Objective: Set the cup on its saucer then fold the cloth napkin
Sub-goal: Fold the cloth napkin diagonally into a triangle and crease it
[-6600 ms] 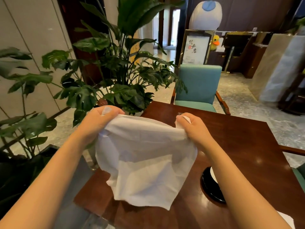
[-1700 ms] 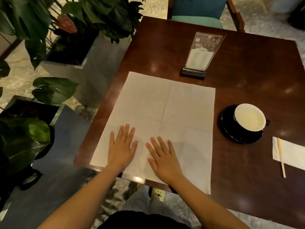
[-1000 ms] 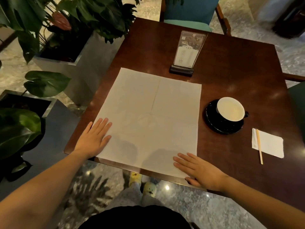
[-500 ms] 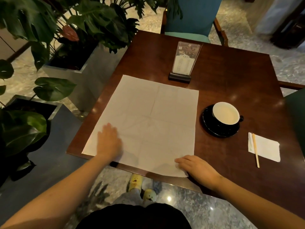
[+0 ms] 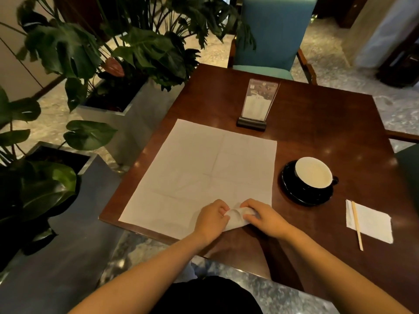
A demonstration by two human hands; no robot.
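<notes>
A white cloth napkin (image 5: 199,168) lies spread flat on the dark wooden table (image 5: 317,123), creased into quarters. Its near right corner is lifted and bunched between my hands. My left hand (image 5: 209,219) pinches that corner from the left, and my right hand (image 5: 264,217) grips it from the right. To the right of the napkin a black cup with a white inside (image 5: 314,174) stands on its black saucer (image 5: 294,196), handle pointing right.
An upright menu card holder (image 5: 255,107) stands just beyond the napkin. A small paper napkin (image 5: 374,219) with a wooden stick (image 5: 357,225) lies at the right. Potted plants (image 5: 127,55) crowd the table's left side. A teal chair (image 5: 272,35) faces me.
My left hand has moved right along the near edge to meet my right hand. Both now hold the napkin's near right corner, which is raised off the table.
</notes>
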